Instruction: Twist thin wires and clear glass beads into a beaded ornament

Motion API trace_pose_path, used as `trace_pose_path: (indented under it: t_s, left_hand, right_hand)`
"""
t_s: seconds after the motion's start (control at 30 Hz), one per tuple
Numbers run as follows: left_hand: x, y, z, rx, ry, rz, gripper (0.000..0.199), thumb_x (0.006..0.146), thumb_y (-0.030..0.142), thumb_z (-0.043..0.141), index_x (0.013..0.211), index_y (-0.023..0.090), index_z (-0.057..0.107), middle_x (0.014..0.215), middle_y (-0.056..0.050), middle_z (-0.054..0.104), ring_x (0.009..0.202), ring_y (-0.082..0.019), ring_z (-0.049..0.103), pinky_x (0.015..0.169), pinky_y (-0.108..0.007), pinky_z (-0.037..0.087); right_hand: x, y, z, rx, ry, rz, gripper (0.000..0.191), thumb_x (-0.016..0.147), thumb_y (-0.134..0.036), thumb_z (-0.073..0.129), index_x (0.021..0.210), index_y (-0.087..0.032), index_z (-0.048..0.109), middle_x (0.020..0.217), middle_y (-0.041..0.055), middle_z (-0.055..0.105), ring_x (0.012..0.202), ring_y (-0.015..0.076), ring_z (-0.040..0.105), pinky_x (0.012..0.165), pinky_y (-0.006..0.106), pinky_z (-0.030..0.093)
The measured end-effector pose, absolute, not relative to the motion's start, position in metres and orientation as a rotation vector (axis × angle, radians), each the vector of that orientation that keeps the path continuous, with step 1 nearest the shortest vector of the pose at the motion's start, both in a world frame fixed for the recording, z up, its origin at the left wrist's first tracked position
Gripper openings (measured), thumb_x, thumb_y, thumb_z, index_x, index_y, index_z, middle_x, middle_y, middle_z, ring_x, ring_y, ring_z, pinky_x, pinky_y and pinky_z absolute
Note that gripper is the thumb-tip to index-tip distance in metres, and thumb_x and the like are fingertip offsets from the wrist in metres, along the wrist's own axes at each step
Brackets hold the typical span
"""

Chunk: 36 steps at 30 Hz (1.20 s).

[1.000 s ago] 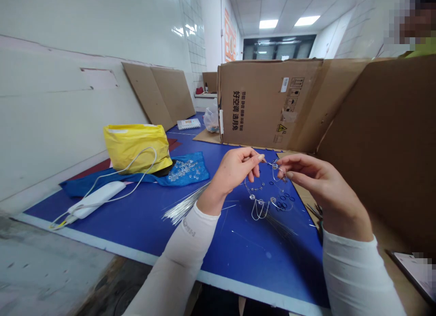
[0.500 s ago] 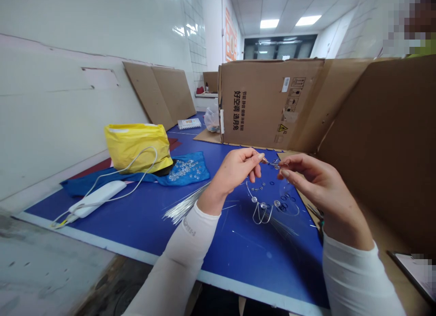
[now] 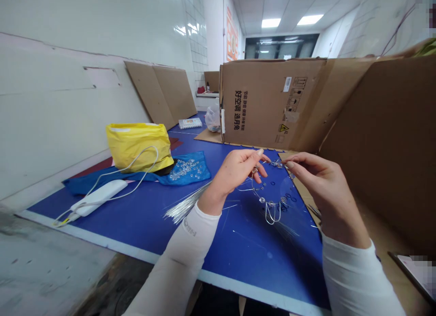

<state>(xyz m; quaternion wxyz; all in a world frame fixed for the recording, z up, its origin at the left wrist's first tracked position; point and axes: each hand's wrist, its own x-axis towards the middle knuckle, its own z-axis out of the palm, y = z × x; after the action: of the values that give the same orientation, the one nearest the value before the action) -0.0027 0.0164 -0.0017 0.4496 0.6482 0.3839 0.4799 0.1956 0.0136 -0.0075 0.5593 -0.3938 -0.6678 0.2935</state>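
A beaded wire ring (image 3: 261,199), thin silvery wire with clear round beads and a looped wire piece at its lower side, hangs upright between my hands above the blue table. My right hand (image 3: 316,179) pinches its upper right part between thumb and forefinger, beside a cluster of clear beads (image 3: 278,163). At the ring's upper left is my left hand (image 3: 241,168), fingers curled around the wire and the thumb raised along the forefinger; its exact grip is partly hidden. Small dark rings (image 3: 289,197) lie on the table behind the wire.
A bundle of straight wires (image 3: 185,206) lies left of my left forearm. Loose clear beads (image 3: 185,169) rest on blue cloth, by a yellow bag (image 3: 138,145). A white power strip (image 3: 98,198) with its cable is further left. Large cardboard (image 3: 265,102) walls the back and right.
The beaded ring has shifted slightly right and turned, its looped piece moving right. My right hand has drawn a little away from the left, whose thumb and fingers have loosened.
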Motion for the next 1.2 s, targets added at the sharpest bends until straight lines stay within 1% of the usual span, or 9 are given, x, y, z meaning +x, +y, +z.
trace_pose_path:
  t_s: [0.07, 0.23, 0.37, 0.57, 0.87, 1.03, 1.2]
  left_hand:
    - [-0.003, 0.017, -0.002, 1.630, 0.966, 1.196, 0.042, 0.099, 0.048, 0.048, 0.097, 0.013, 0.070, 0.069, -0.004, 0.068, 0.051, -0.008, 0.060, 0.056, -0.023, 0.050]
    - [-0.005, 0.017, -0.002, 1.696, 1.012, 1.217, 0.043, 0.098, 0.050, 0.051, 0.096, 0.014, 0.072, 0.063, -0.001, 0.064, 0.048, -0.008, 0.057, 0.053, -0.023, 0.047]
    - [-0.005, 0.017, -0.002, 1.706, 1.028, 1.226, 0.043, 0.097, 0.051, 0.051, 0.095, 0.015, 0.073, 0.063, -0.001, 0.063, 0.048, -0.008, 0.056, 0.053, -0.023, 0.047]
    - [-0.005, 0.017, -0.002, 1.733, 1.042, 1.232, 0.043, 0.098, 0.050, 0.050, 0.093, 0.015, 0.073, 0.063, 0.000, 0.064, 0.048, -0.008, 0.056, 0.053, -0.023, 0.046]
    - [-0.005, 0.016, -0.001, 1.747, 1.064, 1.240, 0.040, 0.098, 0.048, 0.050, 0.093, 0.015, 0.072, 0.063, 0.000, 0.064, 0.048, -0.007, 0.056, 0.053, -0.023, 0.045]
    - [-0.005, 0.017, -0.002, 1.739, 1.053, 1.238, 0.040, 0.098, 0.048, 0.051, 0.091, 0.015, 0.072, 0.061, 0.001, 0.063, 0.046, -0.007, 0.054, 0.051, -0.023, 0.043]
    - [-0.006, 0.018, -0.002, 1.726, 1.057, 1.219, 0.040, 0.098, 0.048, 0.050, 0.090, 0.015, 0.073, 0.061, 0.001, 0.063, 0.047, -0.007, 0.054, 0.051, -0.022, 0.043]
  right_hand:
    - [0.193, 0.012, -0.007, -0.941, -1.540, 0.729, 0.009, 0.080, -0.034, 0.078, 0.082, -0.025, 0.076, 0.085, 0.0034, 0.075, 0.077, 0.0188, 0.065, 0.071, 0.033, 0.051]
    - [0.189, 0.012, -0.007, -0.916, -1.516, 0.755, 0.012, 0.079, -0.031, 0.078, 0.087, -0.022, 0.075, 0.083, 0.0030, 0.072, 0.072, 0.0166, 0.063, 0.067, 0.031, 0.049]
    - [0.189, 0.013, -0.009, -0.915, -1.529, 0.727, 0.010, 0.080, -0.031, 0.077, 0.082, -0.022, 0.074, 0.078, 0.0019, 0.070, 0.068, 0.0155, 0.060, 0.063, 0.029, 0.048]
    - [0.190, 0.016, -0.011, -0.915, -1.556, 0.676, 0.012, 0.081, -0.035, 0.077, 0.083, -0.024, 0.074, 0.080, 0.0026, 0.072, 0.071, 0.0172, 0.062, 0.065, 0.031, 0.049]
    - [0.192, 0.022, -0.018, -0.924, -1.680, 0.519, 0.010, 0.085, -0.033, 0.072, 0.084, -0.024, 0.074, 0.082, 0.0031, 0.073, 0.074, 0.0182, 0.062, 0.065, 0.032, 0.048]
    - [0.191, 0.022, -0.019, -0.893, -1.722, 0.470, 0.009, 0.088, -0.031, 0.070, 0.083, -0.024, 0.073, 0.084, 0.0035, 0.072, 0.078, 0.0193, 0.064, 0.070, 0.033, 0.050]
    - [0.191, 0.022, -0.020, -0.859, -1.746, 0.401, 0.008, 0.089, -0.029, 0.068, 0.084, -0.025, 0.073, 0.087, 0.0032, 0.072, 0.079, 0.0192, 0.064, 0.075, 0.035, 0.050]
